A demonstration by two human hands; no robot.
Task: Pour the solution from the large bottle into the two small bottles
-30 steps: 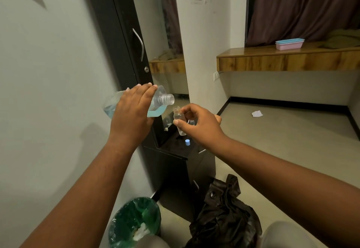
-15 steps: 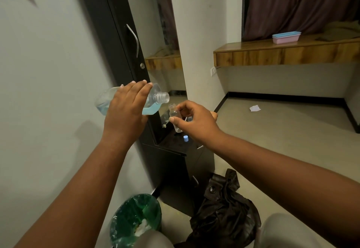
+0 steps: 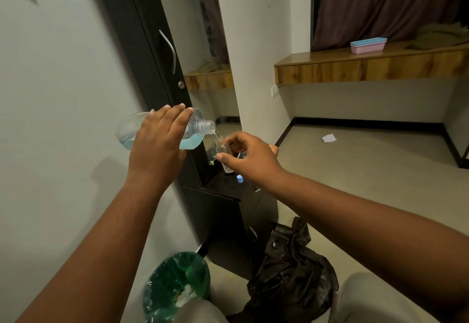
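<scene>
The left hand (image 3: 157,142) curls its fingers over the large bottle (image 3: 195,130), tipped on its side with blue solution pooled low. Its mouth sits just above the small bottle (image 3: 222,149), pinched upright by the right hand (image 3: 251,157) above a black cabinet (image 3: 228,196) bearing a blue cap (image 3: 239,178)

Both bare forearms are extended forward. The left hand (image 3: 158,140) is held palm down, fingers (image 3: 177,117) curled over a load. The right hand (image 3: 250,156) is raised beside it, thumb and fingers pinched together.
</scene>
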